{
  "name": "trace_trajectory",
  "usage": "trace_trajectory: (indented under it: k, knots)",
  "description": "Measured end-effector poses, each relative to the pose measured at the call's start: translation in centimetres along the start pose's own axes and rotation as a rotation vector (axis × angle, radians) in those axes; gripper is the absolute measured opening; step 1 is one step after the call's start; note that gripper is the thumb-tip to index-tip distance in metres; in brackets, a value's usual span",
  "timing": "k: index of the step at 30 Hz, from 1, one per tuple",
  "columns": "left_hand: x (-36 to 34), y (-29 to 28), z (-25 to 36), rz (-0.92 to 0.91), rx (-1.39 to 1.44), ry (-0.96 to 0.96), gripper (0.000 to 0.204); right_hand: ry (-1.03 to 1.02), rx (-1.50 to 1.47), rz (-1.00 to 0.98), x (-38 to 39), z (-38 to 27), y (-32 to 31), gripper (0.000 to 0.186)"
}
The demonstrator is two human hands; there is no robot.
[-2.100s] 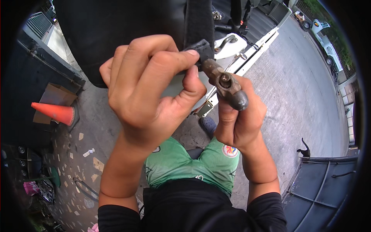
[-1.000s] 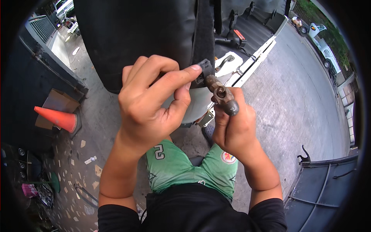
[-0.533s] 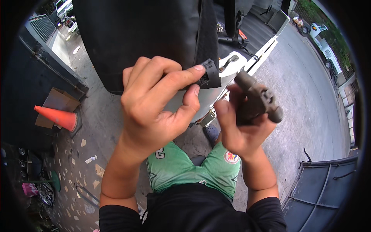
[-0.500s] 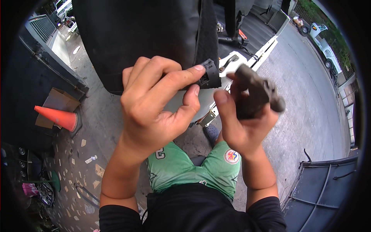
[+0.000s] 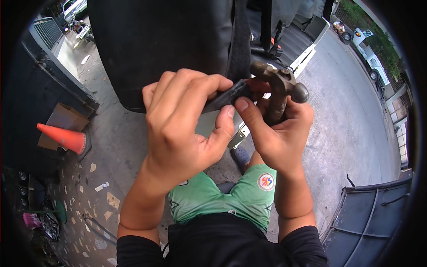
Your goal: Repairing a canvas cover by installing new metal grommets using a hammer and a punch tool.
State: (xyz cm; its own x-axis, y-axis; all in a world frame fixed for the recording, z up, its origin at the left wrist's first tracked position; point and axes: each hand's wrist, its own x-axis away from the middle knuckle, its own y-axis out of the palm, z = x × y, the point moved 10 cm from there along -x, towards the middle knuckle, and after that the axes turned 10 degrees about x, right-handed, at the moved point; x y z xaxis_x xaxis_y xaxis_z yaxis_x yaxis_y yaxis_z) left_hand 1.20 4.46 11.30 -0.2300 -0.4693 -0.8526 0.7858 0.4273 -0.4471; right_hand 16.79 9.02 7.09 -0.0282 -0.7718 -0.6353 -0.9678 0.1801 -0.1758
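A large black padded cover [image 5: 169,40] hangs in front of me, and its lower corner lies between my hands. My left hand [image 5: 180,122] has its fingers and thumb around that corner's dark edge strip [image 5: 227,97]. From the other side, the thumb and forefinger of my right hand [image 5: 280,138] press the same strip. A worn ball-peen hammer [image 5: 284,83] is also in my right hand, its handle running down into the palm and its head above the fingers. The fingers hide part of the strip.
Behind the cover is a white vehicle bed [image 5: 307,53] with a dark ribbed floor. An orange cone [image 5: 64,138] lies tipped against a cardboard box [image 5: 66,118] at left. A grey metal panel [image 5: 364,218] stands at lower right. Paper scraps litter the ground at lower left.
My right hand has moved left to the cover's corner, bringing the hammer along, and its thumb now touches the edge strip. The strip has turned, so its black fitting no longer shows.
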Motion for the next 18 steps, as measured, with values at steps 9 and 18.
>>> trace_trajectory:
  k: [9,18]
  knots:
    - [1.1,1.0,1.0,0.021,-0.122,0.076,0.014,-0.215,0.105,-0.127,-0.1,-1.2,0.1,0.028]
    - [2.7,1.7,0.5,0.021,-0.167,0.087,0.015,-0.320,0.096,-0.151,1.0,-1.7,0.3,0.027]
